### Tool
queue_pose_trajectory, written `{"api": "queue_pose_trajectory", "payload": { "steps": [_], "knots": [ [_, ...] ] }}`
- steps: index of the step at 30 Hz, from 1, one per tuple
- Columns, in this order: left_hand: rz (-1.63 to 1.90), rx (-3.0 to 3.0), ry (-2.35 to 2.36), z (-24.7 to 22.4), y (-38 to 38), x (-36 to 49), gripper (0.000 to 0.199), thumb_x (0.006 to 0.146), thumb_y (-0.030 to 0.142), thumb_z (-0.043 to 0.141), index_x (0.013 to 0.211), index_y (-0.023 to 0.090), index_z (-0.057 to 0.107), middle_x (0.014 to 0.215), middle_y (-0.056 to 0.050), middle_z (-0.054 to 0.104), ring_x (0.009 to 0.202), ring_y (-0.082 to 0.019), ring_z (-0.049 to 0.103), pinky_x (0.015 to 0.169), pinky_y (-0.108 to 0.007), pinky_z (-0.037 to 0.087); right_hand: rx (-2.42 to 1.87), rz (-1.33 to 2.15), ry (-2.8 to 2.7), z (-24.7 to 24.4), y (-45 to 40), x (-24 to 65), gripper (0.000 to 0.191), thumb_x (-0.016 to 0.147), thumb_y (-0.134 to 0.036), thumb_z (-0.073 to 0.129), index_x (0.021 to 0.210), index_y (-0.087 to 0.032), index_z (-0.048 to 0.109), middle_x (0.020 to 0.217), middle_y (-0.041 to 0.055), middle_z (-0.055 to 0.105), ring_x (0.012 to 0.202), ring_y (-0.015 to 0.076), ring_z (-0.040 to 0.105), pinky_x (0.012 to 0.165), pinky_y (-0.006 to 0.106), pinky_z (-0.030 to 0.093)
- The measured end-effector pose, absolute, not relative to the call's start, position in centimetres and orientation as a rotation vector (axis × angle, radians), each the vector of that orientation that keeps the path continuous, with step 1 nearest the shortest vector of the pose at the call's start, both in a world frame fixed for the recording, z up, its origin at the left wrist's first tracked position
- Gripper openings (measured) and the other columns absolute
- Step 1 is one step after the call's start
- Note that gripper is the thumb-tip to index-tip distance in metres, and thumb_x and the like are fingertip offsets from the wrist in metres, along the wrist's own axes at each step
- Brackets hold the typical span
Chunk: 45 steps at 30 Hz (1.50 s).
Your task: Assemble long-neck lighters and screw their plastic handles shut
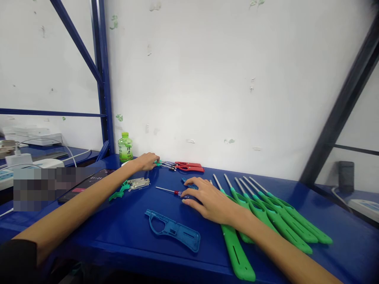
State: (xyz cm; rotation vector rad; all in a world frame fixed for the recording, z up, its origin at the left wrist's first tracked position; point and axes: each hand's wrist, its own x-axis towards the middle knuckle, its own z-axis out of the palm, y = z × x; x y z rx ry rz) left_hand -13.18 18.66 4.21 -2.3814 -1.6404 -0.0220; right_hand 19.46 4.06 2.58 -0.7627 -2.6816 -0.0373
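Note:
My left hand point(148, 161) reaches to the back of the table, its fingers curled down at the end of a green-tipped piece beside the red lighters point(189, 166); what it grips is too small to tell. My right hand point(204, 197) hovers palm down with fingers spread, over the handle end of a screwdriver point(166, 190) and some small blue parts point(189, 183). In front lies a blue lighter shell half point(174, 230). Several green lighters point(284, 221) are spread at the right, partly beneath my right forearm. Metal parts point(139, 183) and green pieces point(119, 192) lie left of centre.
A green bottle point(125, 147) stands at the back left by a blue rack post point(103, 79). A phone point(85, 184) lies at the left, partly behind my left forearm. The blue table point(124, 232) meets a white wall point(207, 79). Power strips and cables are at far left.

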Motion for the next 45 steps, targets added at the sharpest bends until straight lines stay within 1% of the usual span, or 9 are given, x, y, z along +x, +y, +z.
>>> {"api": "queue_pose_trajectory", "payload": {
  "steps": [7, 14, 17, 22, 27, 30, 37, 41, 45],
  "knots": [
    [-0.028, -2.396, -1.532, 3.8, 18.6, -13.6, 0.036, 0.101, 0.037, 0.066, 0.131, 0.017, 0.062, 0.131, -0.011, 0.065, 0.11, -0.025, 0.068, 0.092, -0.047, 0.06, -0.754, -0.066, -2.67, 2.7, 4.0, 19.4, 0.031, 0.11, -0.038, 0.048, 0.125, -0.023, 0.071, 0.137, 0.0127, 0.06, 0.126, 0.0283, 0.059, 0.107, 0.05, 0.044],
    [-0.071, -2.32, -1.4, 7.8, 13.7, -13.2, 0.03, 0.102, 0.036, 0.063, 0.125, 0.016, 0.064, 0.121, -0.009, 0.069, 0.105, -0.024, 0.069, 0.093, -0.047, 0.058, -0.711, -0.08, -2.63, 3.1, 4.0, 19.5, 0.033, 0.11, -0.037, 0.047, 0.122, -0.02, 0.073, 0.127, 0.0115, 0.064, 0.116, 0.0253, 0.061, 0.103, 0.045, 0.044],
    [-0.145, -2.278, -1.351, 9.7, 9.8, -13.3, 0.027, 0.107, 0.019, 0.041, 0.121, 0.014, 0.064, 0.109, -0.014, 0.072, 0.099, -0.027, 0.067, 0.096, -0.048, 0.05, -0.677, -0.001, -2.648, 3.4, 3.1, 19.2, 0.034, 0.108, -0.045, 0.052, 0.117, -0.021, 0.074, 0.114, 0.0082, 0.07, 0.109, 0.024, 0.062, 0.101, 0.042, 0.043],
    [-0.3, -2.233, -1.334, 10.6, 1.1, -12.9, 0.035, 0.108, 0.036, 0.034, 0.116, 0.019, 0.063, 0.107, -0.011, 0.07, 0.089, -0.027, 0.064, 0.081, -0.041, 0.05, -0.581, 0.22, -2.779, 3.7, 0.8, 18.4, 0.048, 0.086, -0.066, 0.074, 0.109, -0.025, 0.074, 0.094, 0.0022, 0.071, 0.091, 0.022, 0.064, 0.089, 0.036, 0.046],
    [-0.748, -2.284, -1.287, 7.4, -6.1, -12.2, 0.038, 0.106, 0.05, 0.039, 0.117, 0.029, 0.069, 0.105, -0.005, 0.072, 0.086, -0.025, 0.07, 0.075, -0.036, 0.056, -0.635, 0.273, -2.835, 3.9, 0.7, 18.6, 0.031, 0.092, -0.047, 0.075, 0.114, -0.026, 0.073, 0.106, 0.004, 0.073, 0.097, 0.024, 0.067, 0.089, 0.037, 0.048],
    [-0.946, -2.328, -1.339, 4.2, -7.9, -12.6, 0.028, 0.105, 0.048, 0.048, 0.12, 0.036, 0.067, 0.113, -0.001, 0.073, 0.1, -0.025, 0.073, 0.087, -0.033, 0.059, -0.685, 0.334, -2.83, 4.3, 1.2, 19.0, 0.027, 0.093, -0.039, 0.074, 0.117, -0.026, 0.072, 0.114, 0.0056, 0.073, 0.104, 0.0255, 0.067, 0.091, 0.038, 0.049],
    [-1.149, -2.403, -1.366, 0.3, -8.0, -11.9, 0.025, 0.103, 0.044, 0.056, 0.124, 0.037, 0.068, 0.114, -0.001, 0.073, 0.102, -0.023, 0.073, 0.086, -0.027, 0.06, -0.788, 0.669, -2.64, 5.0, 0.6, 18.9, 0.076, 0.081, -0.055, 0.084, 0.144, -0.031, 0.052, 0.12, 0.0031, 0.073, 0.11, 0.0239, 0.066, 0.096, 0.037, 0.049],
    [-1.214, -2.452, -1.465, 0.5, -7.5, -10.8, 0.023, 0.105, 0.044, 0.054, 0.115, 0.031, 0.07, 0.11, -0.002, 0.073, 0.098, -0.021, 0.071, 0.084, -0.026, 0.059, -0.732, 0.703, -2.573, 4.7, 0.2, 18.2, 0.061, 0.088, -0.047, 0.081, 0.142, -0.033, 0.055, 0.114, 0.0002, 0.075, 0.107, 0.0205, 0.068, 0.101, 0.037, 0.047],
    [-1.245, -2.543, -1.591, 0.1, -7.1, -10.9, 0.024, 0.106, 0.045, 0.054, 0.113, 0.03, 0.07, 0.111, -0.002, 0.072, 0.099, -0.02, 0.07, 0.084, -0.026, 0.058, -0.673, 0.739, -2.524, 4.1, 0.4, 17.8, 0.038, 0.099, -0.035, 0.07, 0.135, -0.03, 0.06, 0.105, 0.0005, 0.076, 0.095, 0.0174, 0.071, 0.09, 0.031, 0.053]
  ]
}}
